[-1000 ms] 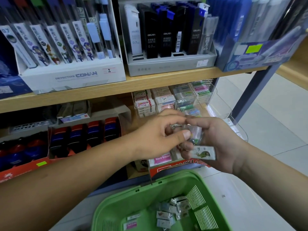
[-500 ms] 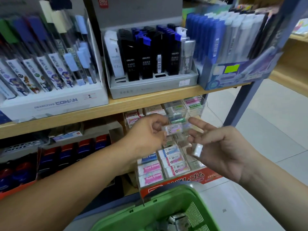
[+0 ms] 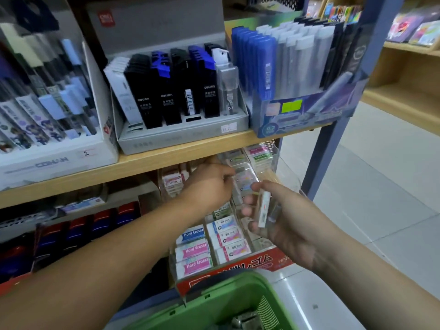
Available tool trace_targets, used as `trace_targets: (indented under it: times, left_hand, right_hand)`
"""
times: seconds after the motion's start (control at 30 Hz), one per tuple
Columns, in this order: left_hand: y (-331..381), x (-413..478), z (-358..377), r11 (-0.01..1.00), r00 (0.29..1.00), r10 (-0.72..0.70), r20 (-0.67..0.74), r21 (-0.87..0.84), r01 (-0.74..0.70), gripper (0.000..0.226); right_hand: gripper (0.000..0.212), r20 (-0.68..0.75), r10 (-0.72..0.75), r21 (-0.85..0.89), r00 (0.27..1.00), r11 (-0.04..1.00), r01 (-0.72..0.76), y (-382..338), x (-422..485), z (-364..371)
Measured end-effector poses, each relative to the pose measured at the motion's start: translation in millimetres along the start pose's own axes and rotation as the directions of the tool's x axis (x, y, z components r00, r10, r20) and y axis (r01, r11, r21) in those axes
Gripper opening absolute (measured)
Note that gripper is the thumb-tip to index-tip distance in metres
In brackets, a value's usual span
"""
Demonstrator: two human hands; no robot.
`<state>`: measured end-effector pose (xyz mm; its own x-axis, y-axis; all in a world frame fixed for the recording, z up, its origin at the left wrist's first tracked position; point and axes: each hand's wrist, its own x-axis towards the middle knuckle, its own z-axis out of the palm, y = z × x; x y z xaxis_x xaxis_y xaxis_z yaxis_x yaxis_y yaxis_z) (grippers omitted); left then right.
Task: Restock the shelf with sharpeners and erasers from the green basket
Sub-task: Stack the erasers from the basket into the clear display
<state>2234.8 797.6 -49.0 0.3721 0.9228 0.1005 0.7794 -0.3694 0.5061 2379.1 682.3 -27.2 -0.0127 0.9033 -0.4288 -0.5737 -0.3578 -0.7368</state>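
Note:
A clear tiered eraser display (image 3: 240, 270) with a red front label stands on the lower shelf, filled with wrapped erasers such as the pink "Hard Eraser" packs (image 3: 194, 250). My left hand (image 3: 209, 184) reaches into its upper middle column and its fingertips pinch a pastel-wrapped eraser (image 3: 244, 181) lying there. Just to the right, in front of the display, my right hand (image 3: 283, 222) grips a few white wrapped erasers (image 3: 263, 208) on edge. The green basket (image 3: 214, 306) is at the bottom, with small packets (image 3: 247, 320) inside.
The wooden upper shelf (image 3: 154, 160) carries a grey tray of black and blue lead cases (image 3: 181, 91), a Conan pen box (image 3: 47, 148) and a blue lead box (image 3: 297, 108). A grey-blue upright post (image 3: 333, 139) stands on the right. Red-and-blue items (image 3: 100, 225) fill the lower left.
My left hand took an eraser from my right hand and carried it up into the display's upper column. My right hand stayed below with the other erasers. The view tilted upward.

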Motion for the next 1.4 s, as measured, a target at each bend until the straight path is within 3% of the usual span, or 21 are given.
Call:
trace_targets:
  times: [0.17, 0.27, 0.33, 0.4, 0.47, 0.53, 0.63, 0.7, 0.77, 0.9, 1.07, 1.27, 1.4]
  left_hand:
    - [11, -3, -8, 0.991, 0.997, 0.008, 0.079, 0.132, -0.018, 0.031]
    - [20, -22, -15, 0.989, 0.995, 0.103, 0.005, -0.103, -0.102, 0.032]
    - [29, -36, -23, 0.922, 0.998, 0.054, 0.017, -0.386, -0.044, 0.025]
    - [35, -47, -31, 0.856, 0.998, 0.055, 0.033, -0.516, -0.030, 0.014]
    - [33, -53, -34, 0.886, 0.994, 0.088, 0.061, -0.461, -0.050, 0.006]
    - [31, -58, -31, 0.902, 0.982, 0.074, 0.172, -0.432, 0.008, 0.023]
    - [35, -58, -26, 0.836, 0.979, 0.061, 0.194, -0.546, 0.056, 0.037]
    - [38, -54, -26, 0.816, 0.976, 0.083, 0.201, -0.576, 0.049, 0.052]
    - [39, -49, -27, 0.865, 0.973, 0.095, 0.209, -0.501, 0.023, 0.061]
    - [46, -36, -18, 0.892, 0.972, 0.027, 0.232, -0.444, 0.081, 0.029]
    - [63, -18, 5, 0.904, 0.992, -0.020, 0.121, -0.421, 0.070, 0.021]
    - [66, 6, 22, 0.911, 0.998, -0.058, 0.011, -0.409, 0.057, 0.018]
    - [58, 25, 25, 0.937, 0.996, -0.086, 0.006, -0.340, 0.082, 0.017]
  right_hand:
    - [0.028, 0.110, 0.035, 0.132, 0.993, 0.990, -0.050, -7, -7, -1]
    - [0.036, 0.159, 0.009, 0.137, 0.987, 0.990, -0.032, -5, -6, -3]
    - [0.032, 0.144, -0.016, 0.149, 0.989, 0.989, -0.006, -3, -3, -3]
    - [0.036, 0.112, -0.033, 0.162, 0.993, 0.987, 0.014, -2, 1, -3]
    - [0.040, 0.117, -0.046, 0.129, 0.992, 0.991, 0.031, 0, 1, -1]
    - [0.037, 0.144, -0.049, 0.104, 0.988, 0.994, 0.034, 0, -3, 3]
    - [0.028, 0.102, -0.056, 0.074, 0.993, 0.996, 0.048, -3, -10, 7]
    - [0.023, -0.033, -0.125, -0.035, 0.992, 0.992, 0.124, -10, -16, 5]
    - [0.017, -0.235, -0.269, -0.293, 0.934, 0.936, 0.196, -19, -20, -5]
    - [0.017, -0.400, -0.401, -0.482, 0.824, 0.857, 0.183, -32, -30, -36]
    - [0.011, -0.388, -0.247, -0.351, 0.888, 0.930, 0.106, -27, -31, -54]
    - [0.025, -0.248, -0.328, -0.302, 0.912, 0.920, 0.248, -26, -29, -63]
    - [0.034, -0.240, -0.270, -0.225, 0.933, 0.950, 0.217, -27, -29, -58]
